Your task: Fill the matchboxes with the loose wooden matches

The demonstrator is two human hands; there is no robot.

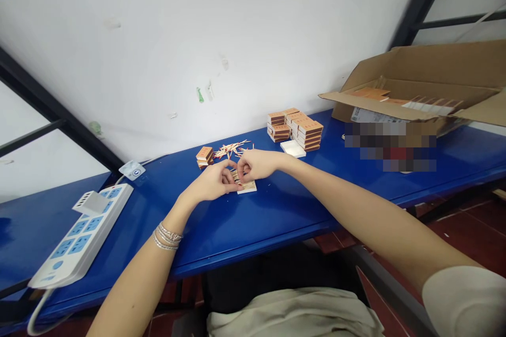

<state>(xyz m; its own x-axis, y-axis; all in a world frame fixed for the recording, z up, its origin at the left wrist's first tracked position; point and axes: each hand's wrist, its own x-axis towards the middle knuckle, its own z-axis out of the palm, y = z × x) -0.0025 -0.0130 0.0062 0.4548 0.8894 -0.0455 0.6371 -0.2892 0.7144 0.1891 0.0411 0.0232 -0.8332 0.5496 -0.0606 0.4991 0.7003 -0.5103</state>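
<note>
My left hand [213,183] and my right hand [256,164] meet over a small white matchbox tray [248,187] that lies on the blue table [276,210]. Both hands have their fingers pinched together on matchsticks held over the tray, which has matchsticks in it. A loose heap of matchsticks [231,149] lies just behind the hands. Silver bracelets sit on my left wrist.
A few orange matchboxes [204,156] sit left of the heap. Stacks of orange matchboxes [296,129] and a white tray [293,148] stand behind my right hand. An open cardboard carton [419,100] is at the far right, a white and blue power strip [85,231] at the left.
</note>
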